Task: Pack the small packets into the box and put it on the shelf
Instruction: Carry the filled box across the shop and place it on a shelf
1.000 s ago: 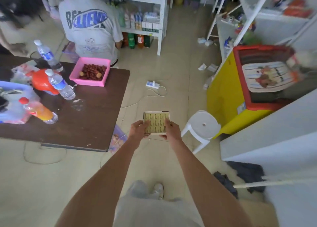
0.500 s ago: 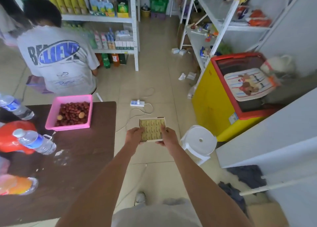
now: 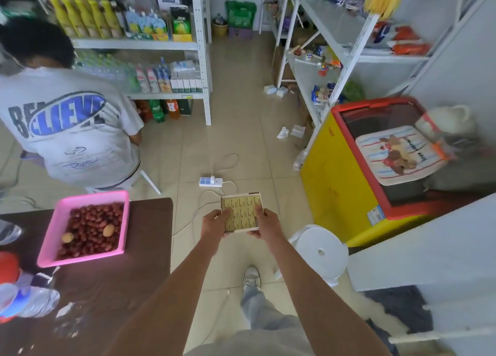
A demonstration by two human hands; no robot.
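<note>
box [image 3: 242, 212] of packets held in both hands, above tiled floor [image 3: 236, 130]

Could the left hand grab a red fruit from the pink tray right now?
Probably not yet. The left hand is busy holding the box with the right hand, and the pink tray sits off to the side.

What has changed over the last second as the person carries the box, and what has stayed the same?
The person has walked forward, away from the table toward the shelves: the power strip and pink tray now sit nearer in view. Nothing was picked up or released. The left hand and right hand still hold the box, packets face up.
</note>
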